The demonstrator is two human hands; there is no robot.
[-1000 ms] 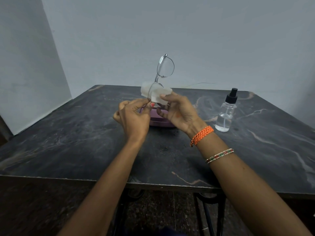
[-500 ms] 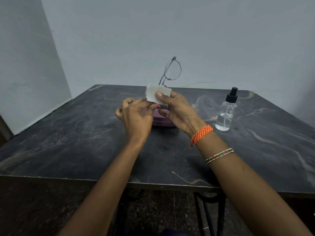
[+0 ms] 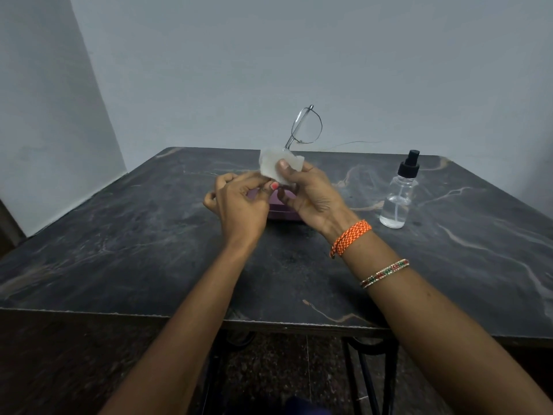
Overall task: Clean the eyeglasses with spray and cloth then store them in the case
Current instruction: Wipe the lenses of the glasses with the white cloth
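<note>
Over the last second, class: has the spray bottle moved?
No. The spray bottle stands upright at the same spot on the table, beside the same pale vein.

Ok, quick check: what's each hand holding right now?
Left hand: fingers pinch the eyeglasses low down, beside the cloth.
Right hand: pinches the white cloth round the lower lens.

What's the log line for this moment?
phase: wiping lens | right hand: pinches cloth | left hand: holds eyeglasses | spray bottle: upright on table
</note>
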